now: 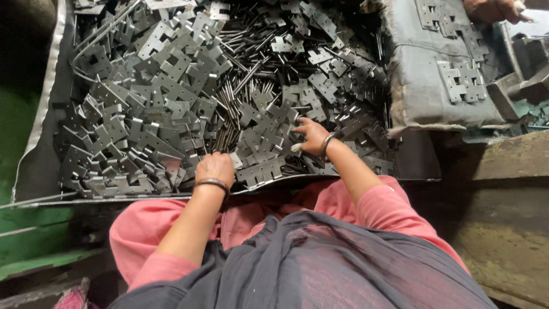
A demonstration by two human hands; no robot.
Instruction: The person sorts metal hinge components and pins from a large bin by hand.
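Note:
A big heap of grey metal hinge plates (154, 103) and thin steel pins (246, 74) lies on a sheet in front of me. My left hand (214, 167) rests curled at the near edge of the heap, its fingers closed among the plates; what it grips is hidden. My right hand (311, 136) reaches into the plates a little farther in, fingertips touching a notched hinge plate (269, 129). Both wrists wear metal bangles. My pink sleeves and dark scarf fill the bottom of the view.
A grey padded block (423, 86) at the upper right carries a few assembled hinges (460, 80). Another person's hand (492, 8) shows at the top right corner. A green surface runs along the left edge, and a worn bench (509, 160) stands at the right.

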